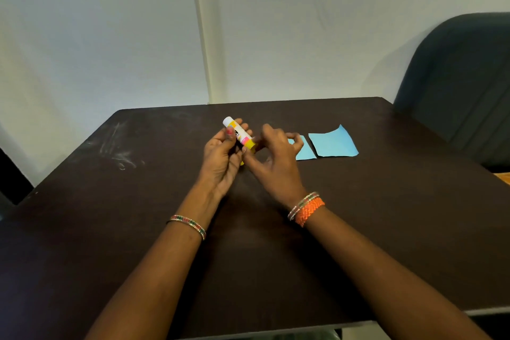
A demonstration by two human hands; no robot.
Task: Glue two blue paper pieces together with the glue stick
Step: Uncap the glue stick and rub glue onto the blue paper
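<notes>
Both hands, left and right, grip the glue stick beside blue papers.

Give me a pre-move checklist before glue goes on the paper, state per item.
1. Glue stick gripped by the left hand: ok.
2. Right hand at the stick's lower yellow end: ok; whether it pinches it, cannot tell.
3. Cap off, glue exposed: cannot tell, that end is hidden by the hands.
4. Both blue pieces on the table: ok, small piece beside large piece.
5. Pieces lying flat: not ok, the large one's far corner curls up.
6. Pieces free of the hands: ok.
</notes>
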